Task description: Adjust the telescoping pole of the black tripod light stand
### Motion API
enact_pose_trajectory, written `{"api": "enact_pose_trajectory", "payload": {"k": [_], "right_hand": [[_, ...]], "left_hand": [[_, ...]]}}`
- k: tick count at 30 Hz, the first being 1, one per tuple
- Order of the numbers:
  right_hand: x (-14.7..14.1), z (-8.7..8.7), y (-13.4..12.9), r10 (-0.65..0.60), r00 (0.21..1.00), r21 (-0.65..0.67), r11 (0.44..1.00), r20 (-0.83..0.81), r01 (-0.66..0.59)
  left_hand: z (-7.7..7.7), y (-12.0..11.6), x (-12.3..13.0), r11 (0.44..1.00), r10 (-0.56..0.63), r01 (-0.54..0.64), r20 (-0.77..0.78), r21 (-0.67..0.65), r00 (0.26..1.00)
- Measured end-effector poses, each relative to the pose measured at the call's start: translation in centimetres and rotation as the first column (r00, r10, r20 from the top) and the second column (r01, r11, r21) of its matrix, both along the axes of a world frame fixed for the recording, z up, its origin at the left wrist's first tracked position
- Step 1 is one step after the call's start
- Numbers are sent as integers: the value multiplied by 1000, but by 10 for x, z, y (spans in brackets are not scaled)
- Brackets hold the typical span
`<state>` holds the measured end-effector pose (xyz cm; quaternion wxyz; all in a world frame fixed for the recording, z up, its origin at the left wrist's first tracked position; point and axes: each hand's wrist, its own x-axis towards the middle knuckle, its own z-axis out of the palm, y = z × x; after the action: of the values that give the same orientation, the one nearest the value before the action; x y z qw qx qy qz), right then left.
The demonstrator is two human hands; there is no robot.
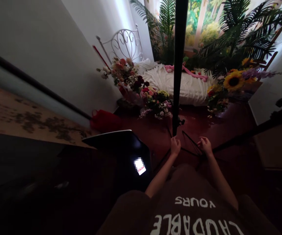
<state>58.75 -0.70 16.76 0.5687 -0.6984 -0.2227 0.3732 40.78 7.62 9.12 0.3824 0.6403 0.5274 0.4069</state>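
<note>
A black upright pole [177, 75] runs down the middle of the view, with a dark knob [181, 122] low on its side. My left hand [175, 145] is closed around the pole's lower part, below the knob. To the right, my right hand [205, 145] is raised above thin dark stand legs [191, 139], apart from the pole. Its fingers are curled together; anything between them is too small to make out.
A dark glossy panel [121, 147] with a white label stands at left. Ahead are flower bunches [126, 71], sunflowers [234, 80] and a white draped bed [162, 81]. A slanted dark stand [243, 133] crosses at right. A red bag [105, 120] lies near the left wall.
</note>
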Motion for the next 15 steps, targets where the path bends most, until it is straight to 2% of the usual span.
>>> {"api": "enact_pose_trajectory", "payload": {"k": [3,6,8,11,13,15], "right_hand": [[31,0,-27,-182,983,-11,983,8,182],[60,6,-54,-408,913,9,913,-1,408],[78,13,-71,-537,843,30,842,-29,538],[103,29,-93,-652,751,49,751,-102,659],[119,42,-105,-673,726,56,727,-140,685],[134,55,-114,-676,725,45,727,-136,686]], "left_hand": [[-17,-23,6,965,-262,262,-22,-8,965],[-13,-31,27,867,-494,495,-28,60,869],[0,-29,50,799,-597,597,-28,72,802],[33,-28,98,686,-723,722,-21,88,690],[59,-30,134,621,-779,771,6,141,627],[85,-37,168,567,-820,793,55,222,570]]}}
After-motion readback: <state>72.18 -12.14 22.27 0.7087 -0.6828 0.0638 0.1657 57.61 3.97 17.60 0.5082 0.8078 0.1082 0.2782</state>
